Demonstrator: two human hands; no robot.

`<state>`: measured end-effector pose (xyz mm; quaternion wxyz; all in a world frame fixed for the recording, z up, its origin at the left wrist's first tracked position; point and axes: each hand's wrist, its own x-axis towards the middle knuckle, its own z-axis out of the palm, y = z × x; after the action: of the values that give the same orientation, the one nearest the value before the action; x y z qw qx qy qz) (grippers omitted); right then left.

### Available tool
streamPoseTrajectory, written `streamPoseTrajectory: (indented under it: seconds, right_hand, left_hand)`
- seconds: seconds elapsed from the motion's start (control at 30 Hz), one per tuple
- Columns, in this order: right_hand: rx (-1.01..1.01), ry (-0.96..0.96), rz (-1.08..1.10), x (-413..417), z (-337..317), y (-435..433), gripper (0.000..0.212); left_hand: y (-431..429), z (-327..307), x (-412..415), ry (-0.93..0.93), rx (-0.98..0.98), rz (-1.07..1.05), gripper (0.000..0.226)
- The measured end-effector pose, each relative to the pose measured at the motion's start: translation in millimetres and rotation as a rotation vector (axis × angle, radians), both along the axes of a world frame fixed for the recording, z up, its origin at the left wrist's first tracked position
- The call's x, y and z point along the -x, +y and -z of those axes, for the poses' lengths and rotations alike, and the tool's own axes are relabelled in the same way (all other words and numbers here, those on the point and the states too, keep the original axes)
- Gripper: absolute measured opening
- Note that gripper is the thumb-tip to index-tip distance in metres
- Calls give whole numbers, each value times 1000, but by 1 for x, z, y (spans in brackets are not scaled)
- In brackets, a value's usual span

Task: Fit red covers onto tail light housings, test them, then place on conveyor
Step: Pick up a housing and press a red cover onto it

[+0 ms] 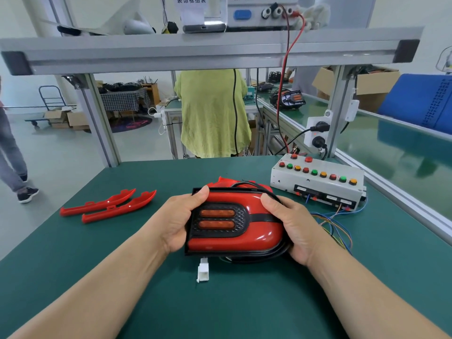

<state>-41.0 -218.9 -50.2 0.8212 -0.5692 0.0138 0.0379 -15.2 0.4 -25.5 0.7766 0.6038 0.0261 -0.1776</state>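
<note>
- At centre frame, your left hand (177, 222) and right hand (294, 232) clamp their grip round the tail light (220, 219), likely seating its cover (260, 230).
- Its plug (203, 272) lies loose: untested.

The red cover (263, 230) was smooth, shiny plastic that caught the light, and the black housing (210, 252) under it was dull plastic. The table top (122, 265) was a flat green mat with no shine, while the two red strips (107, 205) on it were glossy plastic. The button box (318, 183) looked like grey painted metal, the frame (195, 55) was bare silver metal, and the conveyor belt (391, 148) was green and shiny.
</note>
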Motion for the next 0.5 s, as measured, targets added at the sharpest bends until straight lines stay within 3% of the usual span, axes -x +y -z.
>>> streamPoseTrajectory:
  seconds: [0.1,0.5]
  right_hand:
    - [27,44,-13,0,-2,3,56]
    - [188,97,108,-6,1,-3,27]
  left_hand:
    - [3,0,1,19,-62,-14,47]
    - [-1,-2,10,43,-150,-29,47]
